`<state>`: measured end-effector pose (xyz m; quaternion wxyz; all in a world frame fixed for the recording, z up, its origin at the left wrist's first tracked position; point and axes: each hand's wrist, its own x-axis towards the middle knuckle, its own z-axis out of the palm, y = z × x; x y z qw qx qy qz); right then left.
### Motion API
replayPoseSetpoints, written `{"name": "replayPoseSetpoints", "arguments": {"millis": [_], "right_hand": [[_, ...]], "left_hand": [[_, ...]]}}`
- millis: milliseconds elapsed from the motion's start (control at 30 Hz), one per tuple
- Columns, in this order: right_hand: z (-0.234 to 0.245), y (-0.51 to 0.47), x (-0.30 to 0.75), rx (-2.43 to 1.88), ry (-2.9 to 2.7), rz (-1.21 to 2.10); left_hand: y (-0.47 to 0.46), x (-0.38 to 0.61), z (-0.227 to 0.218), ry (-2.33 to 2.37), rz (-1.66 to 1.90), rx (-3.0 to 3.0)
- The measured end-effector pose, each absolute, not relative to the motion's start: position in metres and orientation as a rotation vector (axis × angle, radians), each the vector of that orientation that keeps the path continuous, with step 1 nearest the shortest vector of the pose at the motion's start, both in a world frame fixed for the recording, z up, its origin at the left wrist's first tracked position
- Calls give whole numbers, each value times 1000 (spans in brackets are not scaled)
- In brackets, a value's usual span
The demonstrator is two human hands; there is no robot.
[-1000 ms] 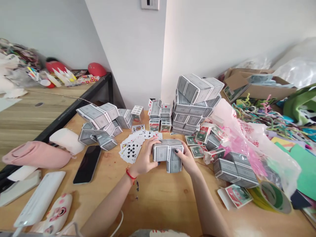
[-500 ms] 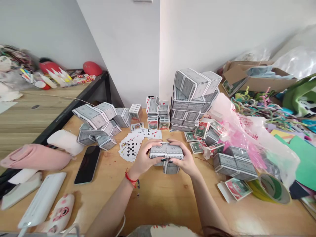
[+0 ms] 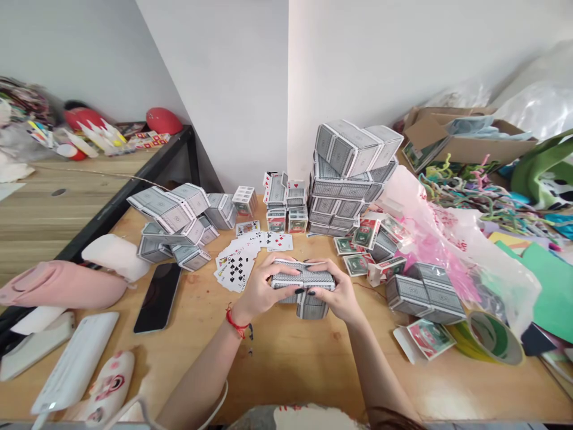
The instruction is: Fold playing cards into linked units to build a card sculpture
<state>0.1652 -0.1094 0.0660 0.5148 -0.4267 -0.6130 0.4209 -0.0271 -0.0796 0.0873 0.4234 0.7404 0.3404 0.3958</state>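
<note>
Both my hands grip a grey block built from folded playing cards (image 3: 316, 279) in front of me. My left hand (image 3: 262, 285) closes on its left end, thumb on the near face and fingers over the top. My right hand (image 3: 339, 291) does the same at the right end. Another grey card block (image 3: 312, 306) shows beneath it, nearer to me; how the two are joined is hidden. Just beyond my left hand, loose playing cards (image 3: 237, 267) lie fanned out face up.
A tall stack of card blocks (image 3: 353, 149) stands at the back right, a smaller pile (image 3: 172, 215) at the left. Right of my hands are card boxes (image 3: 357, 264), more card blocks (image 3: 425, 292) and yellow tape (image 3: 487, 337). A phone (image 3: 157, 297) and a pink pouch (image 3: 67, 285) lie left.
My fingers have shifted on the block, bending over its top face, and the top cards look slightly lifted or pressed. The view has moved a little; the surrounding things stay put.
</note>
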Motion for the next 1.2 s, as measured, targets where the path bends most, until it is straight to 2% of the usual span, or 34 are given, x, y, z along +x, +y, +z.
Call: {"name": "replayPoseSetpoints", "arguments": {"millis": [200,433,700,1200], "right_hand": [[72,-107,168,-1000,-1473,1090],[73,-108,175,-859,-1299,1328],[72,-108,168,-871,-1251,1271],[68,-112,173,-1008,-1258,1269]], "left_hand": [[-82,-26,81,880,1013,1740],[-75,-36,82,873,1003,1614],[-74,-41,87,903,825,1628],[-77,-30,65,969,883,1528]]}}
